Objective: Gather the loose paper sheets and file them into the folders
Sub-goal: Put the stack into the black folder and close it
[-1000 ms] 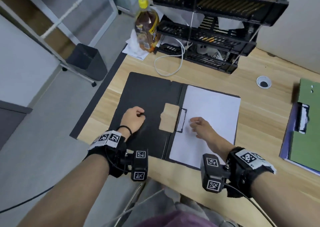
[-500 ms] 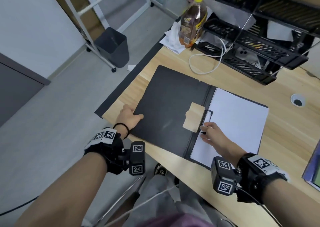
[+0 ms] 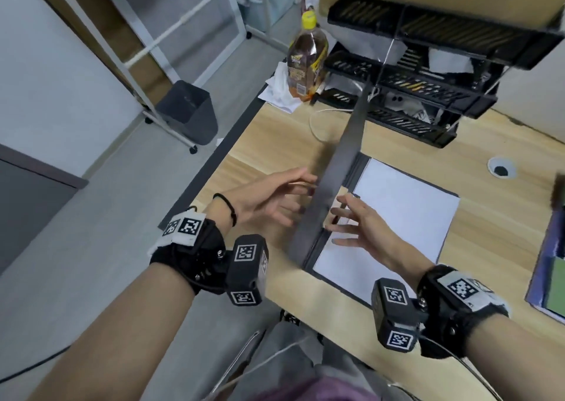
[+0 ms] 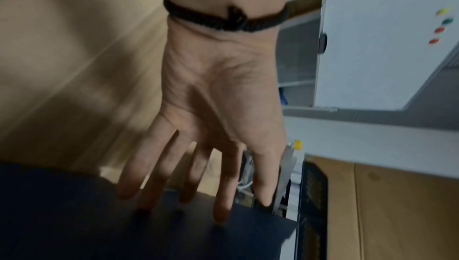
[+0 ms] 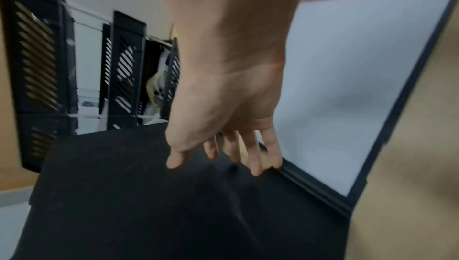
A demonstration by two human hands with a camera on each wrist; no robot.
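L hand point(image 4: 218, 119) | fingers straight | tips on black folder cover point(image 4: 124, 225)

Matt black folder cover point(image 3: 333, 174), smooth white paper sheet point(image 3: 397, 217), pale wood-grain desk point(image 3: 275, 131), black plastic trays point(image 3: 428, 88)

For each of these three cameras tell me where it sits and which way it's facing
Head: on the head, facing down and forward at the desk; both forearms and hands show.
Left wrist: along the left hand; straight fingers touch the raised folder cover.
Right wrist: along the right hand toward the paper and black trays.
Shared: all see the cover.
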